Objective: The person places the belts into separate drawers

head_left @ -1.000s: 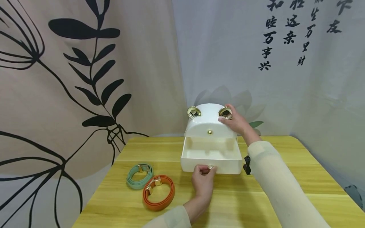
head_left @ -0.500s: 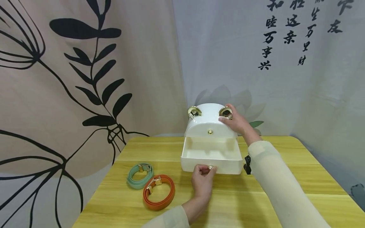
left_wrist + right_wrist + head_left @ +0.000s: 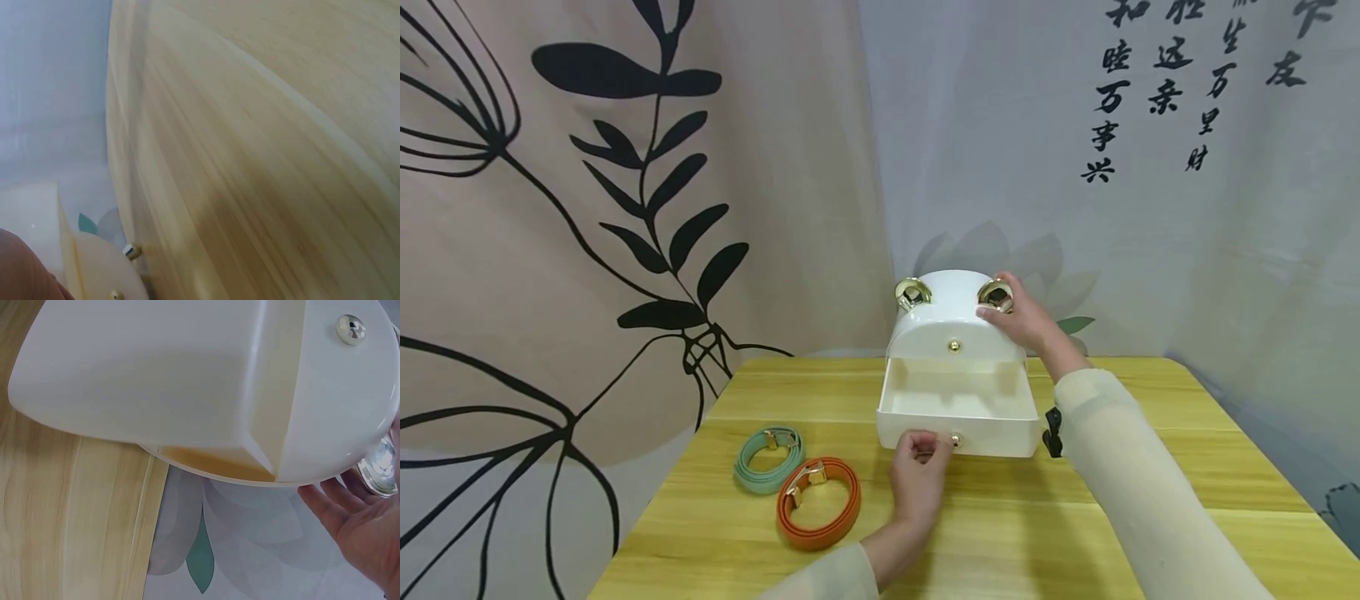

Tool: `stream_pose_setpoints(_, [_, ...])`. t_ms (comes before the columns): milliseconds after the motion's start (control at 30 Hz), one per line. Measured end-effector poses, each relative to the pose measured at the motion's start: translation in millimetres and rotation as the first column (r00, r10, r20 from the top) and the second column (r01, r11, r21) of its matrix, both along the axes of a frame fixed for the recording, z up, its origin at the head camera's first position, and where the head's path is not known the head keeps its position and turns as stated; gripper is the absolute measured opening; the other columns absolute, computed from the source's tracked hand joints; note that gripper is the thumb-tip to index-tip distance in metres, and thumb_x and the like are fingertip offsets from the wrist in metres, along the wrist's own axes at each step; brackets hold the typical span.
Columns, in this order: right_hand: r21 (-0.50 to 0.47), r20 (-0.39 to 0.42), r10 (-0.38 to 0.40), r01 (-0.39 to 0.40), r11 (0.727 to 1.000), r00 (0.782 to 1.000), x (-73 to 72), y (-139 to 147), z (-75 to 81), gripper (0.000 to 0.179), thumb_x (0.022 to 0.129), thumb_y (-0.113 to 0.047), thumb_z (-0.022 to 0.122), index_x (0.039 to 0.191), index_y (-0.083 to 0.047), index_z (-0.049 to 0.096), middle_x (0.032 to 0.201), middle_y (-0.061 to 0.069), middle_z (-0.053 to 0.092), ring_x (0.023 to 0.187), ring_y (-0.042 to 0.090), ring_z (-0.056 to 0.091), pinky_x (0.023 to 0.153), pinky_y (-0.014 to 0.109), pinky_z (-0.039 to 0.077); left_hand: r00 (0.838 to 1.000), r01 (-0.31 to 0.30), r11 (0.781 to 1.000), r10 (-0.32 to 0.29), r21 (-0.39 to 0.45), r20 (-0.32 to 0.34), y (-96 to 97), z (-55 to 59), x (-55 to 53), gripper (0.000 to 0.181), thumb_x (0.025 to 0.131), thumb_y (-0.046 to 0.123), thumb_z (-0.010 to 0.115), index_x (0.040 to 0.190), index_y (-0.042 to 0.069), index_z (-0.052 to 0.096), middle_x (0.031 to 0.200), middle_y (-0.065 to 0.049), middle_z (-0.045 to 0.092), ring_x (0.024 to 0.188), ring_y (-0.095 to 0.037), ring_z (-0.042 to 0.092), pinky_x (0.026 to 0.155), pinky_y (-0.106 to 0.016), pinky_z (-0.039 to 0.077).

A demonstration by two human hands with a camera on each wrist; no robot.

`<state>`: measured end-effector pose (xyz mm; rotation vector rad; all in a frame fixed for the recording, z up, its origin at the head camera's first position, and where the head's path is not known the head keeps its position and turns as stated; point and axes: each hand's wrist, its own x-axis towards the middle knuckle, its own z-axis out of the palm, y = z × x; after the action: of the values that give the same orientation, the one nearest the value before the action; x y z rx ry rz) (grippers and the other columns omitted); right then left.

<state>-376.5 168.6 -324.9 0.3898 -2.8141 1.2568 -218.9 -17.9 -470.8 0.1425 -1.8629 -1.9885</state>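
Wood-grain tabletop (image 3: 992, 533) supports, toward its back, a white frog-eyed drawer box (image 3: 953, 312), which the right hand (image 3: 1032, 323), fingers clamped around one gold eye (image 3: 996, 289), should steady whenever the left hand (image 3: 917, 483), fingers bent beside the knob (image 3: 957, 439), contact indeterminable, slides the open drawer (image 3: 996, 437).

1. Head view: moderately bright, even light, apparently from above; detail fairly crisp.
2. Soft-edged shadows on the surface (image 3: 992, 533) in front of the drawer (image 3: 996, 437).
3. Pale sheen on the glossy box (image 3: 955, 293).
4. Left wrist view: hazy, soft focus; diffuse shadow across the planks, lines bowed.
5. Right wrist view: clearer; grey shade over drawer front, glint on metal knob (image 3: 351, 329).
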Motion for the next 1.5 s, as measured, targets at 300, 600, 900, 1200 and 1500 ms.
stream_pose_setpoints(300, [0.003, -0.017, 0.004, -0.004, 1.0, 1.0, -1.3, -1, -2.8, 0.079, 0.1, -0.043, 0.057, 0.158, -0.023, 0.008, 0.153, 0.033, 0.026, 0.13, 0.054, 0.037, 0.102, 0.066, 0.035, 0.999, 0.036, 0.998, -0.035, -0.048, 0.022, -26.2, -1.0, -4.1, 0.024, 0.084, 0.016, 0.08, 0.093, 0.003, 0.062, 0.083, -0.003, 0.062, 0.075, -0.014, 0.058, 0.066, -0.022, 0.05])
stream_pose_setpoints(600, [-0.001, -0.022, 0.004, -0.004, 1.0, 1.0, -1.8, -3, -3.8, 0.079, 0.1, -0.043, 0.057, 0.158, -0.023, 0.007, 0.154, 0.032, 0.027, 0.131, 0.054, 0.037, 0.103, 0.066, 0.033, 1.0, -0.024, 0.998, 0.024, -0.064, -0.007, -62.5, 2.7, -8.5, 0.022, 0.086, 0.015, 0.078, 0.095, 0.001, 0.063, 0.084, -0.005, 0.063, 0.077, -0.014, 0.059, 0.068, -0.022, 0.049])
stream_pose_setpoints(900, [-0.008, -0.009, 0.0, 0.0, 1.0, 1.0, -0.1, 0, -2.0, 0.08, 0.1, -0.043, 0.056, 0.159, -0.025, 0.005, 0.155, 0.032, 0.025, 0.131, 0.054, 0.037, 0.102, 0.066, 0.035, 0.997, -0.07, 0.996, 0.071, -0.059, 0.022, -103.7, 15.7, -17.5, 0.021, 0.093, 0.017, 0.07, 0.104, 0.001, 0.062, 0.094, -0.009, 0.064, 0.085, -0.017, 0.062, 0.074, -0.025, 0.052])
stream_pose_setpoints(1200, [0.005, -0.019, -0.004, 0.005, 1.0, 1.0, -1.0, 2, -2.1, 0.079, 0.1, -0.043, 0.057, 0.158, -0.024, 0.008, 0.154, 0.031, 0.028, 0.131, 0.054, 0.037, 0.103, 0.066, 0.034, 0.997, -0.025, 0.986, 0.038, -0.166, 0.073, -156.6, 23.3, -34.3, 0.033, 0.097, 0.026, 0.067, 0.117, 0.002, 0.059, 0.107, -0.008, 0.061, 0.097, -0.017, 0.055, 0.079, -0.021, 0.047])
stream_pose_setpoints(1500, [0.008, -0.024, -0.006, 0.006, 1.0, 1.0, -1.1, 2, -2.2, 0.077, 0.1, -0.042, 0.056, 0.158, -0.024, 0.008, 0.155, 0.03, 0.026, 0.131, 0.053, 0.037, 0.102, 0.066, 0.034, 0.987, 0.036, 0.97, 0.004, -0.241, 0.163, -208.5, 24.4, -37.2, 0.043, 0.097, 0.033, 0.065, 0.126, 0.004, 0.053, 0.122, -0.011, 0.054, 0.108, -0.018, 0.051, 0.084, -0.02, 0.046])
